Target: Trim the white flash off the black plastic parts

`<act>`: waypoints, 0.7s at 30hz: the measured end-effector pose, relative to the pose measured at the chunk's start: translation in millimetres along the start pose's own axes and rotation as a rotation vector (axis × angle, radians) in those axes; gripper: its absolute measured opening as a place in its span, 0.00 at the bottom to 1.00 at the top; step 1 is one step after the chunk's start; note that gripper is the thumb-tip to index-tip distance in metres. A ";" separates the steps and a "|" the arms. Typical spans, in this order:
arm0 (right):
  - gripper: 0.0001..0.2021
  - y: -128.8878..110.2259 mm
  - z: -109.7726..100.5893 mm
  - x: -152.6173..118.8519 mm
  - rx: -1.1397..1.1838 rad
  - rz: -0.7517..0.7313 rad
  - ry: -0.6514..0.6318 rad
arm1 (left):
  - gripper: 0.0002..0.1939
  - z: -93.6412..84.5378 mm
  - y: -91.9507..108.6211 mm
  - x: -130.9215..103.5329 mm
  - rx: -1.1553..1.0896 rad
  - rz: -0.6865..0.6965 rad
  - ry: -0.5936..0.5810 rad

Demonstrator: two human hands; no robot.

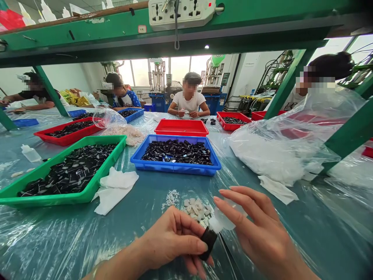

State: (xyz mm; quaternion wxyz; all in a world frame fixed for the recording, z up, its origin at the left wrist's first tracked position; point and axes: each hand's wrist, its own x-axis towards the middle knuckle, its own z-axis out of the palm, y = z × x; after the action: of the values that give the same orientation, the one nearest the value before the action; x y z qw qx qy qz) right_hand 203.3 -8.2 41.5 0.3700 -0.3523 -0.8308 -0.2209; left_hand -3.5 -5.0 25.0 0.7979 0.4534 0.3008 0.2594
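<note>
At the bottom centre of the frame, the left hand (pixel 171 239) pinches a small black part (pixel 208 242) between thumb and fingers, holding it just above the plastic-covered surface (pixel 58 241). The right hand (pixel 256 229), at lower right, grips a small clear squeeze bottle (pixel 223 221) with its fingers curled around it, the bottle's tip meeting the top of the black part.

Just beyond the hands, in the lower middle of the frame, lies a small heap of pale grey pieces (pixel 198 210) with a scatter of white bits (pixel 171 197) to its left. A crumpled white cloth (pixel 113 188) rests left of centre, touching the corner of a green tray (pixel 17 192) filled with black parts. At centre sits a blue tray (pixel 175 166) of the same black parts, with an empty red tray (pixel 181 127) behind it. A large clear bag of white material (pixel 271 155) sprawls at right, and a second small bottle (pixel 30 153) stands at far left.

Along the far side of the surface, four people sit at further red and blue trays. Overhead, a green frame (pixel 87 29) carries a white power strip (pixel 182 13) at top centre and a small tag (pixel 142 28) whose writing is too small to read for certain.
</note>
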 end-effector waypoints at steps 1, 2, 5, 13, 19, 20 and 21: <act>0.21 -0.3 -0.7 0.5 -0.003 -0.011 0.000 | 0.09 0.3 0.1 0.1 0.001 -0.008 -0.008; 0.20 -0.5 -1.3 0.9 -0.004 -0.023 -0.003 | 0.09 0.5 0.1 0.2 0.000 -0.017 -0.016; 0.20 0.0 -2.6 1.5 0.007 -0.051 -0.019 | 0.09 0.7 -0.1 -0.2 -0.004 -0.048 -0.026; 0.19 1.4 -1.2 0.7 0.060 -0.088 0.011 | 0.09 -0.8 -0.9 -2.6 0.001 -0.042 -0.026; 0.18 2.9 -0.5 -2.6 0.082 -0.103 0.003 | 0.07 0.3 -0.1 -2.6 0.000 -0.032 -0.022; 0.18 3.0 -0.3 -2.9 0.086 -0.107 0.001 | 0.07 0.4 0.1 -2.5 -0.004 -0.029 -0.020; 0.18 3.1 -0.2 -3.0 0.090 -0.111 -0.002 | 0.07 0.3 0.3 -2.4 -0.005 -0.025 -0.020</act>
State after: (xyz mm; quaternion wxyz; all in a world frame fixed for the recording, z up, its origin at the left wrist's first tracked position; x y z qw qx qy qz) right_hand 207.1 -7.6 39.7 0.3719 -0.2890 -0.8584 -0.2032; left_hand -5.0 -6.7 26.0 0.8052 0.4500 0.2980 0.2456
